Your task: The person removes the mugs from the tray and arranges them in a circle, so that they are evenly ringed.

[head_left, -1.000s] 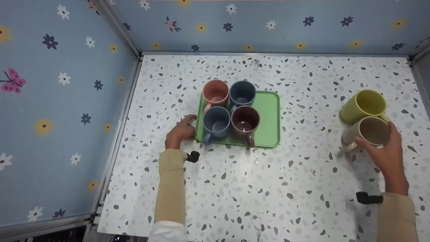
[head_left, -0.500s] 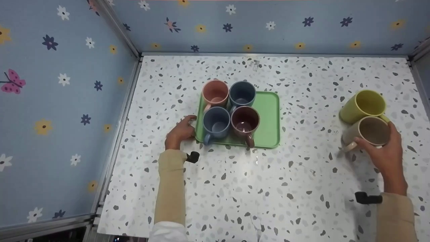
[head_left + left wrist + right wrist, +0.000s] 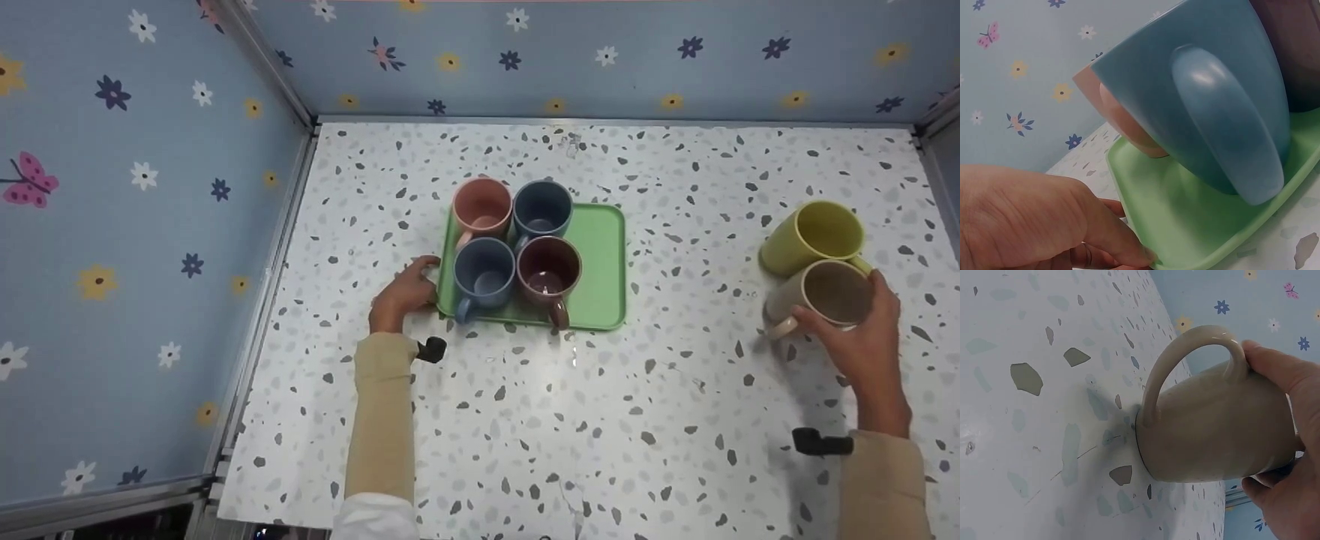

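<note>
Beige mug (image 3: 1216, 433) sits rim-end inside the right grip (image 3: 866, 349).

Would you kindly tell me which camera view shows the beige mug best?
The right wrist view: there the beige mug is large, with its side and whole handle plain to see. The head view shows it smaller, looking into its mouth, partly covered by the right hand. The left wrist view does not show it.
</note>
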`<act>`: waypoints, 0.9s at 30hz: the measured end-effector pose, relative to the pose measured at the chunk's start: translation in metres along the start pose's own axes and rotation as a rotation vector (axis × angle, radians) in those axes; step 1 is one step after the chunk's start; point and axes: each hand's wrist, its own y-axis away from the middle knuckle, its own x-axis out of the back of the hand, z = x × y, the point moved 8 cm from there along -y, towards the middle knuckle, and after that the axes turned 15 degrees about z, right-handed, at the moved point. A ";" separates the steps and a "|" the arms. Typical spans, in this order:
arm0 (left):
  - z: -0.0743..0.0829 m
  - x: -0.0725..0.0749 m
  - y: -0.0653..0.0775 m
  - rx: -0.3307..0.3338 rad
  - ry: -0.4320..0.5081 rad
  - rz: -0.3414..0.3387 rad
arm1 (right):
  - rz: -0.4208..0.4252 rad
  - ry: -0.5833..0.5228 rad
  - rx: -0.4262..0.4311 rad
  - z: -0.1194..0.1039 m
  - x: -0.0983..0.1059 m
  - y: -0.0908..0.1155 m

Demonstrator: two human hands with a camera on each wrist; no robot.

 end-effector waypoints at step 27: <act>0.002 -0.002 -0.003 -0.014 -0.034 0.001 | 0.113 -0.227 0.381 -0.117 -0.035 0.024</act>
